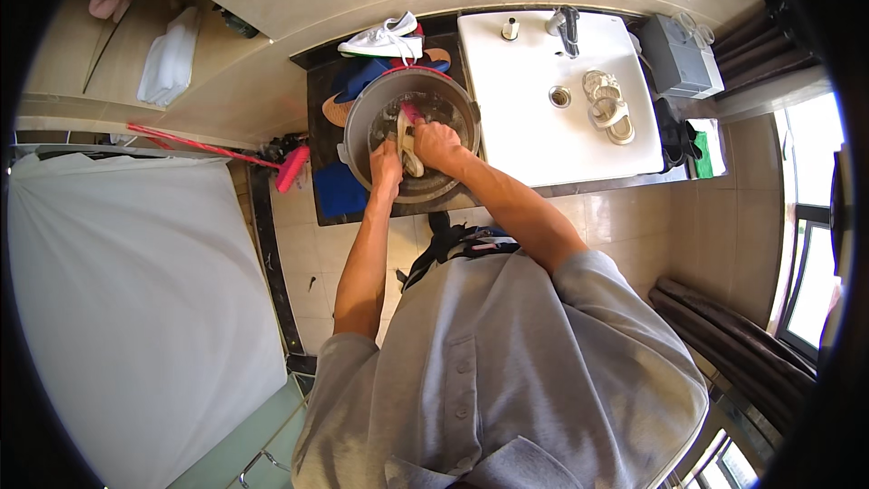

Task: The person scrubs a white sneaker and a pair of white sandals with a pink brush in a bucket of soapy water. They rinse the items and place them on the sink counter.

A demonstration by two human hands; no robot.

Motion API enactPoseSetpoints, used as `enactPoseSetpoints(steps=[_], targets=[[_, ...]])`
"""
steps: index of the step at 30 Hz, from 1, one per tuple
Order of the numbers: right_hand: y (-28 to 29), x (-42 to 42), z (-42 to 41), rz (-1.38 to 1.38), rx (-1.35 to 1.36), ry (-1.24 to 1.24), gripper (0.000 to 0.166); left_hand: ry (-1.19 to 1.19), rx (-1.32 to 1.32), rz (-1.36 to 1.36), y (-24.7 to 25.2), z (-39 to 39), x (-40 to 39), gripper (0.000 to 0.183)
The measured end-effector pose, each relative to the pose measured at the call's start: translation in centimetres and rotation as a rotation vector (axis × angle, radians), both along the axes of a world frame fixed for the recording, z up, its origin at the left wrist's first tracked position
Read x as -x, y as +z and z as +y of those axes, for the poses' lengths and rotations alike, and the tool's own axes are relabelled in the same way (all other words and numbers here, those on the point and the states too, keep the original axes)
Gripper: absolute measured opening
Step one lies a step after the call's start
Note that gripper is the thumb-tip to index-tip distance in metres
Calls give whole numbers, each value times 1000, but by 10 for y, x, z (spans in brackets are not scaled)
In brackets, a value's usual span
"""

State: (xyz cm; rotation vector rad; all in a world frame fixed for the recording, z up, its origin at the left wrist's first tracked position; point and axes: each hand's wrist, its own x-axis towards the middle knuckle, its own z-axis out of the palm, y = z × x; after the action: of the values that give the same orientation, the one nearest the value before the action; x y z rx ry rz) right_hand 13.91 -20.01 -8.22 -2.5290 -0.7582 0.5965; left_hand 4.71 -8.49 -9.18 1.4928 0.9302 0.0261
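A round grey bucket [358,123] with sudsy water [438,103] in its bottom stands on the dark counter left of the sink. Both hands reach down inside its rim. My left hand [386,167] grips a beige sandal [413,163] by its near side, the sandal lying lengthwise between my hands. Fingers curled, my right hand [438,145] is closed around a pink brush [410,111] against the sandal; its handle is mostly hidden by the hand. Another beige strappy sandal [619,123] rests in the white sink [516,129], right of the drain.
White sneakers [383,43] and blue footwear [363,79] crowd the counter behind the bucket. A blue cloth [341,189] lies at its front left. A faucet [567,30] rises at the sink's back. A grey box [679,58] and black shoes [671,136] sit rightward; a pink broom [292,168] leans left.
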Motion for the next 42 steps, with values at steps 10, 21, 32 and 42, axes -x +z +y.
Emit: enactPoseSetpoints(steps=[10, 21, 32, 42], targets=[[75, 51, -28, -47, -63, 256, 34, 51, 117, 38, 2, 6, -4, 57], [40, 16, -2, -47, -17, 106, 30, 47, 129, 42, -2, 8, -1, 46], [-6, 3, -9, 233, -117, -195, 31, -118, -389, -42, -49, 13, -8, 43], [-53, -1, -27, -168, -202, 158, 25, -522, -986, 113, 5, -15, -35, 37]])
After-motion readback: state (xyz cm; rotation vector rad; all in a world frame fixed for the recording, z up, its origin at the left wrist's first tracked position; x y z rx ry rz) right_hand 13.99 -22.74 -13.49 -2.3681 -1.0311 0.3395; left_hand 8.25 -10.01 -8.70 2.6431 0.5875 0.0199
